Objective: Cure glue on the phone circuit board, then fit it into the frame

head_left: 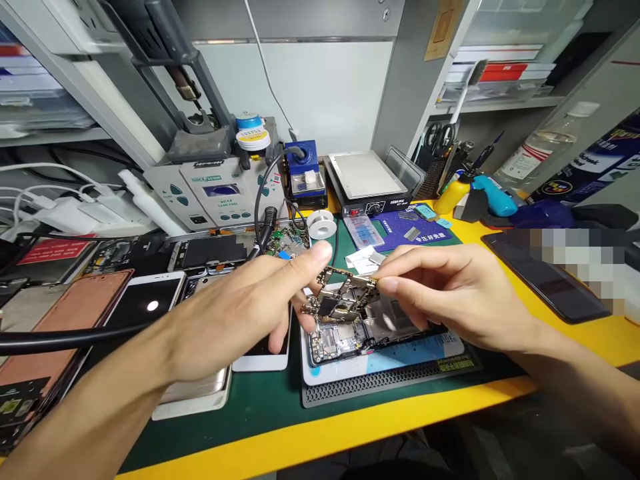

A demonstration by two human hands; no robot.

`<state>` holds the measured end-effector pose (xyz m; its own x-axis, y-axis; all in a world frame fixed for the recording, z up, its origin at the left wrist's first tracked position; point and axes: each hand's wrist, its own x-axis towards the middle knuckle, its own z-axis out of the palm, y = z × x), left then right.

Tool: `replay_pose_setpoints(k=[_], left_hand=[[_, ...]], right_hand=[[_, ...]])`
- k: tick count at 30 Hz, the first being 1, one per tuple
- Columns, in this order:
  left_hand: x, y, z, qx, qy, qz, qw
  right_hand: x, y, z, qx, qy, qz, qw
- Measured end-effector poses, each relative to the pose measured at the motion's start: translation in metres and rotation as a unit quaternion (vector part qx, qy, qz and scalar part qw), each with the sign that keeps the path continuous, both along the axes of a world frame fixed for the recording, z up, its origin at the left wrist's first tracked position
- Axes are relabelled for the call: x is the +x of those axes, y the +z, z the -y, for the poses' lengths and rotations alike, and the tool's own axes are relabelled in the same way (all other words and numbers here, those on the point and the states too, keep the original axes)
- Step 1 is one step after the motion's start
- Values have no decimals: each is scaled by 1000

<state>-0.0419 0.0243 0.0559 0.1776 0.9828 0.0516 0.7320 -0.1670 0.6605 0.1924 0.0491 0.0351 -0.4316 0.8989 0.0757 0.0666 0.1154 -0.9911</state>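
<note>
My right hand (445,293) pinches a metal-shielded phone logic board (345,293) between thumb and fingertips, holding it up above the bench. My left hand (235,313) reaches in from the left with its fingers apart, its thumb tip close to the board's far edge; I cannot tell whether it touches. Beneath the board, an opened phone chassis (340,343) lies on a white and blue repair mat (400,365), partly hidden by the board and fingers. A white smartphone (145,300) lies under my left wrist.
A black cable (50,340) crosses my left forearm. Several phone parts and a copper-coloured panel (65,327) cover the left bench. Behind stand a soldering station (220,190), solder spool (321,225), preheater (367,177) and purple mat (410,230). A dark tablet (545,277) lies right.
</note>
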Motion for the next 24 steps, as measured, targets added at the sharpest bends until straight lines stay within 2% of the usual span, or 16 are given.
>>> replay_pose_setpoints(k=[3,7,10,17,24], left_hand=[[2,5,-1,-120,-21,52,991],[-3,11,-5,-165,-24,87,982],[-9,12,-10,-203,-63,102,972],[-11,5,-6,-181,-42,104,977],[-9,2,0,-193,-29,136,971]], right_hand=[[-1,2,4,8,4,-5,1000],[-2,3,5,27,11,1,1000],[-1,2,5,48,16,3,999],[1,0,6,90,21,11,996],[4,-2,6,158,24,61,985]])
